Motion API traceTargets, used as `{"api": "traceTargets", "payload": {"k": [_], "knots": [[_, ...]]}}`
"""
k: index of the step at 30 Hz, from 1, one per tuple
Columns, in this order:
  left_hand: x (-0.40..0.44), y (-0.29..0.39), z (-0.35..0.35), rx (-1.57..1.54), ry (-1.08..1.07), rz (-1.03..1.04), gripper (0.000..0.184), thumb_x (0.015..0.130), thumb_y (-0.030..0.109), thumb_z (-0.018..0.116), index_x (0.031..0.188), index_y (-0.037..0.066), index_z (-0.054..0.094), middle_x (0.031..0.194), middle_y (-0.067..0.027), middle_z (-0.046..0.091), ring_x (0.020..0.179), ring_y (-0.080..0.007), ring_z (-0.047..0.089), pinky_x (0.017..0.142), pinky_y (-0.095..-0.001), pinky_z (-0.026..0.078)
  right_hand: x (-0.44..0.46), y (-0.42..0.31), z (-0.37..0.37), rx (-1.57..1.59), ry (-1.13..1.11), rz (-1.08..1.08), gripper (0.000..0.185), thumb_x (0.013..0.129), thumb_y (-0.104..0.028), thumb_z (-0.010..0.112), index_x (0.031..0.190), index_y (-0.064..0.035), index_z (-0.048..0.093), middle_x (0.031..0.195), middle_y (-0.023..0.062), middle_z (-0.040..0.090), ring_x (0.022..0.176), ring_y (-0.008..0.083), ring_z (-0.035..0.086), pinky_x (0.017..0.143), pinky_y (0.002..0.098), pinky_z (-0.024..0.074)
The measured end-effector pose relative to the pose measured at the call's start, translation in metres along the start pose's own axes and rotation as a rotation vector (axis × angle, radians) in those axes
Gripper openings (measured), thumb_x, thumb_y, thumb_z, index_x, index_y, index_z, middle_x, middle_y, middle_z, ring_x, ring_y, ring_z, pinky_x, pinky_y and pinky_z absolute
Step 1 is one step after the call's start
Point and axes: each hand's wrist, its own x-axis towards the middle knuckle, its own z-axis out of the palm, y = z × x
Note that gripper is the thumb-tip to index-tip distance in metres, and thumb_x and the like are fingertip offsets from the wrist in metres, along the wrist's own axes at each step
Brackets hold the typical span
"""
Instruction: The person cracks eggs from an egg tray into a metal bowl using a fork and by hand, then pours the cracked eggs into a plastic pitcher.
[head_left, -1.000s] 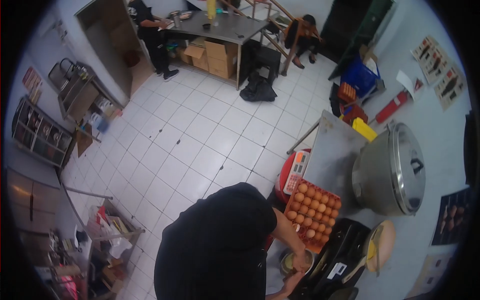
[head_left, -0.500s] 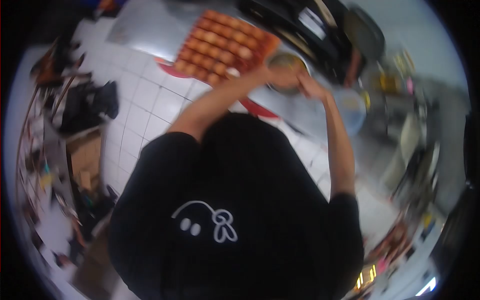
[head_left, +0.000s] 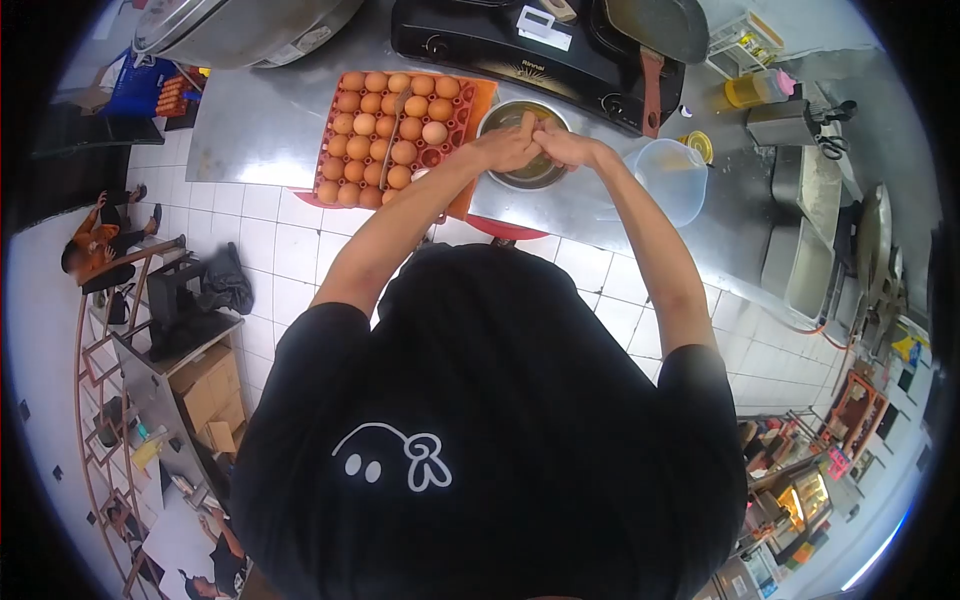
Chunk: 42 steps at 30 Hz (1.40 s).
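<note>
My left hand (head_left: pixel 508 148) and my right hand (head_left: pixel 566 145) meet over a round metal bowl (head_left: pixel 497 120). The fingers of both are closed and pressed together; what they hold, if anything, is hidden. Yellowish liquid shows inside the bowl below them. Left of the bowl, a red egg tray (head_left: pixel 462 110) carries several brown eggs (head_left: pixel 357 147), with vacant cups at its right side. Across the eggs lies a long thin metal utensil (head_left: pixel 396 130). A whitish shell piece (head_left: pixel 420 173) shows beside my left forearm.
Behind the bowl stands a black gas stove (head_left: pixel 480 45) with a dark pan (head_left: pixel 660 30). A clear plastic container (head_left: pixel 670 180) and an opened can (head_left: pixel 698 147) are to the right. A large metal pot (head_left: pixel 250 30) sits at the back left. A person (head_left: pixel 100 240) sits far left.
The camera view has shifted and sharpened, so the tray and bowl appear further left. Both hands remain together over the bowl.
</note>
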Motion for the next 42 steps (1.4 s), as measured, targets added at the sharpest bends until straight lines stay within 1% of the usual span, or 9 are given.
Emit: {"api": "traceTargets", "payload": {"k": [4,10,12,15,18,21,24,31,42], "knots": [[0.0,0.0,0.0,0.026,0.01,-0.021,0.038,0.104,0.04,0.031,0.113,0.003,0.027,0.116,-0.0383,0.059,0.113,-0.0494,0.06,0.096,-0.0537,0.047,0.005,0.002,-0.002,-0.048,0.003,-0.006,0.05,0.096,-0.042,0.041,0.125,0.0,0.038,0.078,0.005,0.051,0.057,0.0162,0.053,0.046,0.0351,0.0455],[-0.003,0.005,-0.014,0.117,-0.07,-0.015,0.041,0.104,0.041,0.029,0.117,0.001,0.027,0.12,-0.0372,0.059,0.114,-0.0484,0.059,0.097,-0.0517,0.047,-0.001,0.0,-0.004,-0.112,-0.002,-0.043,0.062,0.097,-0.042,0.04,0.136,0.006,0.031,0.103,0.0142,0.058,0.079,0.0214,0.063,0.055,0.0362,0.05],[-0.006,0.01,-0.019,0.136,-0.083,0.002,0.045,0.104,0.041,0.028,0.121,0.0,0.026,0.125,-0.0371,0.057,0.117,-0.0478,0.058,0.099,-0.0506,0.046,0.001,0.003,-0.002,-0.111,-0.022,-0.169,0.062,0.098,-0.04,0.039,0.136,0.0083,0.031,0.114,0.0167,0.057,0.099,0.0234,0.062,0.07,0.0351,0.0527],[-0.009,0.021,-0.029,0.113,-0.182,-0.063,0.047,0.103,0.041,0.028,0.125,-0.001,0.025,0.128,-0.0364,0.055,0.121,-0.0463,0.057,0.102,-0.0495,0.044,-0.012,-0.002,-0.003,-0.083,-0.014,-0.091,0.059,0.099,-0.038,0.039,0.135,0.0089,0.033,0.119,0.017,0.057,0.11,0.0244,0.059,0.086,0.0358,0.0505],[-0.011,0.025,-0.033,0.077,-0.2,-0.097,0.046,0.103,0.041,0.029,0.125,0.001,0.025,0.13,-0.0346,0.055,0.123,-0.0447,0.055,0.105,-0.0477,0.042,0.004,0.018,0.003,-0.141,0.087,-0.311,0.057,0.1,-0.037,0.04,0.135,0.0073,0.034,0.126,0.0205,0.056,0.118,0.0278,0.058,0.099,0.0392,0.045],[-0.012,0.018,-0.036,-0.033,-0.156,-0.049,0.044,0.103,0.041,0.031,0.126,0.003,0.026,0.133,-0.0322,0.054,0.126,-0.0428,0.054,0.107,-0.0455,0.04,-0.009,0.012,0.004,-0.223,0.136,-0.229,0.053,0.1,-0.036,0.039,0.133,0.0054,0.035,0.129,0.0274,0.057,0.12,0.0356,0.06,0.103,0.0425,0.0435],[-0.006,0.002,-0.028,-0.064,-0.134,-0.029,0.042,0.104,0.04,0.033,0.126,0.004,0.029,0.135,-0.0302,0.052,0.129,-0.0408,0.053,0.108,-0.0441,0.038,-0.013,0.007,0.007,-0.301,0.146,-0.173,0.048,0.1,-0.035,0.038,0.128,0.004,0.038,0.126,0.0324,0.057,0.119,0.0423,0.059,0.103,0.0461,0.0439],[-0.01,0.015,-0.041,-0.05,-0.171,-0.047,0.042,0.104,0.039,0.033,0.127,0.004,0.032,0.136,-0.0267,0.05,0.133,-0.0376,0.049,0.109,-0.0444,0.037,-0.04,-0.009,0.012,-0.407,0.238,-0.182,0.042,0.099,-0.033,0.041,0.124,-0.0001,0.041,0.12,0.0306,0.059,0.114,0.0446,0.06,0.095,0.0527,0.0462],[-0.032,0.064,-0.073,-0.085,-0.02,0.1,0.038,0.1,0.02,0.04,0.134,0.004,0.035,0.138,-0.0265,0.05,0.127,-0.043,0.052,0.105,-0.0472,0.042,-0.091,-0.03,0.017,-0.365,0.695,-0.352,0.04,0.097,-0.03,0.052,0.133,-0.012,0.046,0.118,0.0268,0.061,0.104,0.0457,0.063,0.087,0.0522,0.0506]]}}
